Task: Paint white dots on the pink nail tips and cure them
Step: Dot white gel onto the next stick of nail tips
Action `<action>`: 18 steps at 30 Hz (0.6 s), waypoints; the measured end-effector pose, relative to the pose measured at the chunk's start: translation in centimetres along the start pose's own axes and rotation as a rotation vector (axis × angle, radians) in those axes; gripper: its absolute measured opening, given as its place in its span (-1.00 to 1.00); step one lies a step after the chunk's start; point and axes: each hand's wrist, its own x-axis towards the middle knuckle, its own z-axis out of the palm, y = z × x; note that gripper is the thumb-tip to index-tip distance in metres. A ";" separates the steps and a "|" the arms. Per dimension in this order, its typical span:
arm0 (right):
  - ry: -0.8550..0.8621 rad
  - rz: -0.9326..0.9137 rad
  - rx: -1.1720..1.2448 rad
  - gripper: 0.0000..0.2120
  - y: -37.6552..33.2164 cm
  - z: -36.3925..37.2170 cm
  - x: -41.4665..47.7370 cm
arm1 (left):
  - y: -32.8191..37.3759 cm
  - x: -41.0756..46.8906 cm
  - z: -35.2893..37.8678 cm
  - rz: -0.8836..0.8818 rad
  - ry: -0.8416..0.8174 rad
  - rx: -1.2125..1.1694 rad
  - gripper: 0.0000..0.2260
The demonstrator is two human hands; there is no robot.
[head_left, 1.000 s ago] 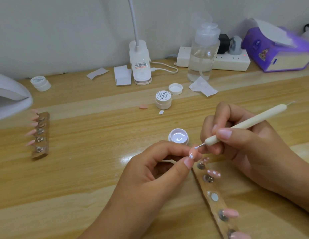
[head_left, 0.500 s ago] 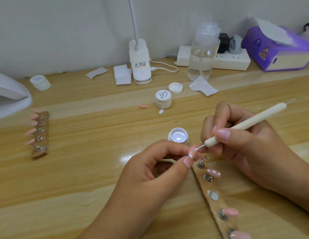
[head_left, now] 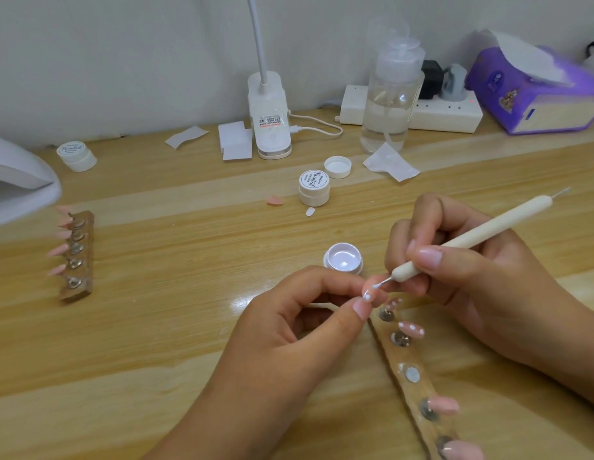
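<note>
Head view: we see a pale wooden tabletop (head_left: pixel 156 293) running back to a plain white wall (head_left: pixel 123 61). Low in the middle, the left hand (head_left: pixel 289 313) pinches a pink nail tip (head_left: pixel 372 290) between thumb and forefinger. The right hand (head_left: pixel 471 277) grips a white dotting tool (head_left: pixel 471 235) like a pen, its point touching that nail. Just behind them we find an open pot of white gel (head_left: pixel 343 260). A holder strip (head_left: pixel 406 358) with more pink tips, some dotted, runs toward the lower right. A second strip (head_left: pixel 86 260) lies far left, beside the white curing lamp (head_left: pixel 17 180). Along the wall we note a desk lamp base (head_left: pixel 269 117), a clear bottle (head_left: pixel 388 104), a power strip (head_left: pixel 451 114) and a purple tissue pack (head_left: pixel 534 94). A closed jar (head_left: pixel 314 189) stands mid-tabletop.
</note>
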 end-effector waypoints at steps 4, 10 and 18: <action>0.000 0.005 0.000 -0.90 0.0 0.0 0.1 | 0.0 0.0 0.0 0.001 0.009 -0.001 -0.89; 0.024 0.009 0.020 -0.90 -0.1 0.1 0.0 | 0.0 0.0 0.1 -0.004 0.014 -0.016 -0.88; 0.025 0.014 -0.013 -0.91 0.0 0.1 -0.1 | -0.1 0.0 0.0 -0.001 0.007 -0.001 -0.89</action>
